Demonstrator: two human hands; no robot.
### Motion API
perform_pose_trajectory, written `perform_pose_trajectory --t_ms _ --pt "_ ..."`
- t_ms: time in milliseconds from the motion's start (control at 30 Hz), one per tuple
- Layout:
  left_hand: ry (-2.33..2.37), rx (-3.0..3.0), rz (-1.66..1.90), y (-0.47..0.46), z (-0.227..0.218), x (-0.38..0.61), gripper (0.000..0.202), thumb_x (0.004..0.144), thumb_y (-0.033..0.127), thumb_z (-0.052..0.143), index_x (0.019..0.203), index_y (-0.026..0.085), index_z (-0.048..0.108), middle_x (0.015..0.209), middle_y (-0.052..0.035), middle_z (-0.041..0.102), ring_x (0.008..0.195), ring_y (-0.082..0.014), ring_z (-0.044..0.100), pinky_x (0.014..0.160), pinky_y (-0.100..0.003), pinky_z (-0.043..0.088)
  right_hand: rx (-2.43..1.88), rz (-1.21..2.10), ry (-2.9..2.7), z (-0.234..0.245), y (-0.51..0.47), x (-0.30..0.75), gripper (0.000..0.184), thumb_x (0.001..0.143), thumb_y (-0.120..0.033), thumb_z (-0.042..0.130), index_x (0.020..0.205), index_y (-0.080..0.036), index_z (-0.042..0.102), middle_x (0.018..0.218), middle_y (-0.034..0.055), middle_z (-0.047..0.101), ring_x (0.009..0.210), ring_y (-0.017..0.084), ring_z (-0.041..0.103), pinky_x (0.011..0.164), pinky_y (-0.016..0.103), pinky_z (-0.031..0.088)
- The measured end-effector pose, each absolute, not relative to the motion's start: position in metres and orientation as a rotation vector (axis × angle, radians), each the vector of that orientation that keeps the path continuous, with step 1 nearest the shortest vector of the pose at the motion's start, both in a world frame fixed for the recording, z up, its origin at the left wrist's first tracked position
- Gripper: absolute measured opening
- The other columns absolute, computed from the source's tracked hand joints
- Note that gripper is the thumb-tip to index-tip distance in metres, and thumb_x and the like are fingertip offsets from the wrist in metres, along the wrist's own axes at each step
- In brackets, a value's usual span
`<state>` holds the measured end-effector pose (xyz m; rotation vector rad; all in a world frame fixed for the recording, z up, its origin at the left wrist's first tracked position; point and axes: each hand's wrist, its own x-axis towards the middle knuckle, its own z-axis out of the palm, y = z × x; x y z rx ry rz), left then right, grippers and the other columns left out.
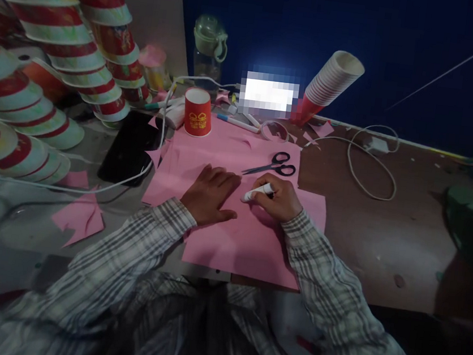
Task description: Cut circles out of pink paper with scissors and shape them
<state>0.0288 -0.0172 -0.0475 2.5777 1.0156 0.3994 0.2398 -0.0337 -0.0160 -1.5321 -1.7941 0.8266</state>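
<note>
My left hand (210, 193) lies flat, palm down with fingers together, on a large pink paper sheet (250, 242) spread on the table. My right hand (277, 198) is closed around a white marker (257, 192), its tip down on the pink sheet just right of my left hand. Black-handled scissors (272, 166) lie on the paper just beyond both hands. A single red paper cup (197, 112) stands upside down at the far edge of the pink paper.
Stacks of red and white cups (48, 65) fill the left side. A black tablet (126, 147) and white cables (371, 158) lie on the table. Another cup stack (328, 85) leans at the back, near a bottle (209, 49). Pink scraps (81, 214) lie left.
</note>
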Motion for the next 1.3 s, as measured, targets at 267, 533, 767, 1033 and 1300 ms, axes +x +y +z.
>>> perform_pose_trajectory --t_ms 267,533,767,1033,1300 --pt "1.016 2.618 0.392 -0.018 -0.049 0.028 0.076 0.077 0.061 0.06 0.137 0.017 0.044 0.138 -0.0141 0.049 0.128 -0.0352 0.037 0.111 -0.056 0.019 -1.481 0.986 -1.836 -0.013 -0.038 0.238 0.005 0.065 -0.021 0.063 0.067 -0.019 0.059 0.055 -0.0028 0.059 0.05 0.011 0.05 0.051 0.024 0.036" --pt "1.022 2.636 0.39 -0.017 -0.05 0.028 0.076 0.077 0.062 0.06 0.137 0.016 0.043 0.138 -0.0141 0.049 0.127 -0.0355 0.037 0.111 -0.056 0.018 -1.505 0.957 -1.913 -0.013 -0.038 0.231 0.007 0.065 -0.02 0.064 0.067 -0.018 0.058 0.055 -0.0028 0.06 0.05 0.01 0.048 0.052 0.023 0.035" --pt "1.0 2.625 0.385 -0.017 -0.05 0.028 0.076 0.078 0.06 0.06 0.138 0.017 0.042 0.139 -0.0135 0.049 0.127 -0.0348 0.037 0.111 -0.056 0.018 -1.471 1.004 -1.73 -0.012 -0.036 0.239 0.004 0.066 -0.021 0.06 0.068 -0.018 0.059 0.056 -0.0026 0.057 0.05 0.01 0.047 0.051 0.023 0.036" --pt "1.032 2.594 0.362 -0.017 -0.047 0.029 0.076 0.076 0.06 0.063 0.137 0.019 0.044 0.139 -0.012 0.049 0.128 -0.0346 0.037 0.112 -0.055 0.018 -1.561 0.931 -1.842 -0.017 -0.034 0.238 0.008 0.064 -0.022 0.064 0.066 -0.018 0.057 0.056 -0.0025 0.059 0.051 0.011 0.049 0.053 0.024 0.035" --pt "1.044 2.598 0.357 -0.019 -0.047 0.029 0.079 0.074 0.056 0.066 0.139 0.018 0.042 0.141 -0.0116 0.048 0.129 -0.0339 0.036 0.113 -0.055 0.018 -1.534 0.855 -1.567 -0.016 -0.032 0.242 0.007 0.068 -0.025 0.06 0.069 -0.018 0.058 0.054 -0.0038 0.053 0.049 0.01 0.043 0.049 0.024 0.033"
